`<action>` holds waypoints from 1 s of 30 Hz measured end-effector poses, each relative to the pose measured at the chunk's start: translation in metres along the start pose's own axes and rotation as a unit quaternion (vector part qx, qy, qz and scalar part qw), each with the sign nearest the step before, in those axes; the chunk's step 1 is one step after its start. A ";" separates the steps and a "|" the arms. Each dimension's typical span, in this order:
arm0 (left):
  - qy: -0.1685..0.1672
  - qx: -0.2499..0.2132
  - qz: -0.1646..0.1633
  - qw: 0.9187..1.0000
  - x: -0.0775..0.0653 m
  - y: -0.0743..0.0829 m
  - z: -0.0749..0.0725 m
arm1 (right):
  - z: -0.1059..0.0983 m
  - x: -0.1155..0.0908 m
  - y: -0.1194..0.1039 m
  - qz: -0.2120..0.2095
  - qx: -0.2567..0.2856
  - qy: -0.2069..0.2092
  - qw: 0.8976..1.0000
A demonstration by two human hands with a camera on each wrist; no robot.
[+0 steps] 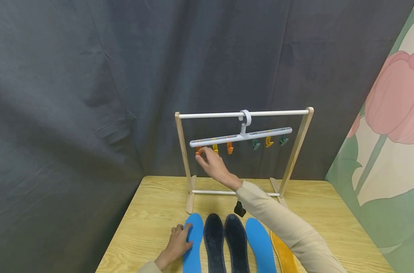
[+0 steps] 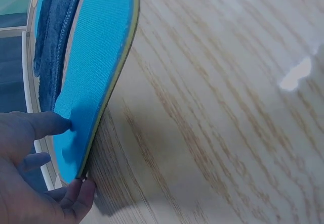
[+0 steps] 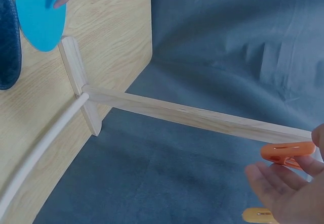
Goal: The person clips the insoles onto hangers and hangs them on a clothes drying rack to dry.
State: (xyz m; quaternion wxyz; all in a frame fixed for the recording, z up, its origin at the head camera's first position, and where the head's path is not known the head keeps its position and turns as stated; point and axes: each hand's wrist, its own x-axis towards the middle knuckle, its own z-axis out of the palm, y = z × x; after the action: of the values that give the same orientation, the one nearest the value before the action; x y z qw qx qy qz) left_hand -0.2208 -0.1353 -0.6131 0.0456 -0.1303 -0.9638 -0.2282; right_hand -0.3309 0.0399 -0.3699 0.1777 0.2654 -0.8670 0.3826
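Observation:
A light-coloured plastic clip hanger (image 1: 224,139) hangs by its hook from the rack's top bar, with several coloured clips along its underside. My right hand (image 1: 213,165) is raised to its left end, thumb and fingers pinching the orange clip (image 3: 288,149) there. Lower down, my left hand (image 1: 176,242) rests at the left edge of a blue insole (image 1: 193,258) lying on the table. In the left wrist view, its thumb touches the insole's top (image 2: 96,57), and other fingertips meet the edge near one end. A yellow clip (image 3: 259,215) sits beside the orange one.
Right of that blue insole lie two dark fuzzy insoles (image 1: 214,242), another blue insole (image 1: 261,246) and an orange-yellow one (image 1: 283,252), partly under my right sleeve. The wooden rack (image 1: 183,148) stands at the table's back, before a dark curtain (image 1: 90,113).

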 end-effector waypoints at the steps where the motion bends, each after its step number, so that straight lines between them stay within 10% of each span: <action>1: 0.001 0.001 0.000 1.000 0.000 0.000 0.000 | 0.000 0.000 0.000 0.000 0.005 0.001 1.000; 30: 0.033 -0.145 0.000 0.989 0.002 -0.006 -0.002 | 0.005 -0.008 0.008 0.030 0.124 0.065 0.990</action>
State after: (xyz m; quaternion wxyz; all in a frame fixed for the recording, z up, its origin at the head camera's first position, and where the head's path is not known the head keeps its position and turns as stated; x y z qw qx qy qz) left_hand -0.2244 -0.1412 -0.6139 0.0577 -0.1284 -0.9183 -0.3701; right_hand -0.3299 0.0429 -0.3817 0.1872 0.2339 -0.8069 0.5090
